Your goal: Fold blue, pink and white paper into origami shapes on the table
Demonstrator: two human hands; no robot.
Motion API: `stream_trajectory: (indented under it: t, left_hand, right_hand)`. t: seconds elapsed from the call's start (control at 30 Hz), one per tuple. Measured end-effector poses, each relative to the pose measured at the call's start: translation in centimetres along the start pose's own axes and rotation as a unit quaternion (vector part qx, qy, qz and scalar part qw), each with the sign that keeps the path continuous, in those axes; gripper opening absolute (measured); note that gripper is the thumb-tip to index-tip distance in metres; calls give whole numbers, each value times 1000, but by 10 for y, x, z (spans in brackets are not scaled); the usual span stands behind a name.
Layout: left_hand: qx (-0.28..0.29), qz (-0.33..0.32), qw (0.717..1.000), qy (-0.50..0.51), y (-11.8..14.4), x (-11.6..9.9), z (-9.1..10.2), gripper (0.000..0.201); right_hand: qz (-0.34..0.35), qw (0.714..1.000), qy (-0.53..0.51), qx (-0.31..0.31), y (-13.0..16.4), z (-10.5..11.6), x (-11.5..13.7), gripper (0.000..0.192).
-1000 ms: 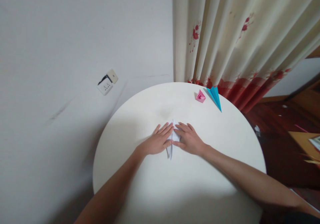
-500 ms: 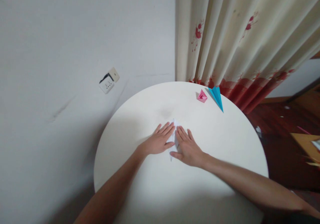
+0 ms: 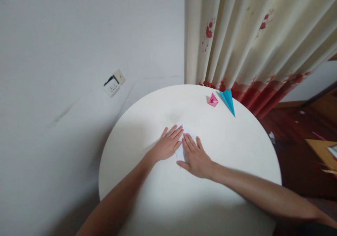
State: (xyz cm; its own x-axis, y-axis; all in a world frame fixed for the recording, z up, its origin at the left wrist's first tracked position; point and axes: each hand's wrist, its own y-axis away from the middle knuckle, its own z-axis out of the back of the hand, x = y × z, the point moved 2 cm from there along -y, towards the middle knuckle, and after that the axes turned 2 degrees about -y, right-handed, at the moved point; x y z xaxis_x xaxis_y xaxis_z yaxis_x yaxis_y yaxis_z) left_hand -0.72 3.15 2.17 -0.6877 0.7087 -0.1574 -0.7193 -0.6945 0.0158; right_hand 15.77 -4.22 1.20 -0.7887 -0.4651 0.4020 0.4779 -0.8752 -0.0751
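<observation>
A folded white paper (image 3: 181,152) lies near the middle of the round white table (image 3: 237,148). Both my hands lie flat on it, fingers pointing away from me. My left hand (image 3: 166,145) presses its left side. My right hand (image 3: 194,155) covers its right side, thumb out to the left. Most of the paper is hidden under my palms; only a strip between the hands and a tip beyond my fingers show. At the table's far right edge lie a small pink folded paper (image 3: 212,100) and a blue paper plane (image 3: 228,101).
A cream curtain with red flowers (image 3: 250,39) hangs behind the table. A wall socket (image 3: 113,83) sits on the white wall at the left. Dark wooden floor and a wooden furniture edge (image 3: 319,148) lie to the right.
My right hand has slid toward me and turned its fingers more upright over the white paper. My left hand stayed nearly in place. The paper's lower tip is now covered.
</observation>
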Motion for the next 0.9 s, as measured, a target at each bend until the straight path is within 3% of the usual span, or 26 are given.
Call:
stream_trajectory:
  t: [0.2, 0.6, 0.77, 0.9]
  left_hand:
    - [-31, 6, 999, -18, -4, 1, 3, 52]
    - [-29, 39, 998, -31, -12, 11, 2, 53]
    - [-42, 34, 998, -36, -12, 15, -4, 53]
    - [-50, 31, 998, -38, -13, 18, -7, 53]
  right_hand:
    - [30, 999, 37, 13, 3, -2, 0, 87]
    - [99, 992, 81, 15, 14, -3, 8, 71]
    - [141, 988, 55, 40, 30, -5, 22, 88]
    - [146, 987, 2, 70, 40, 6, 39, 95]
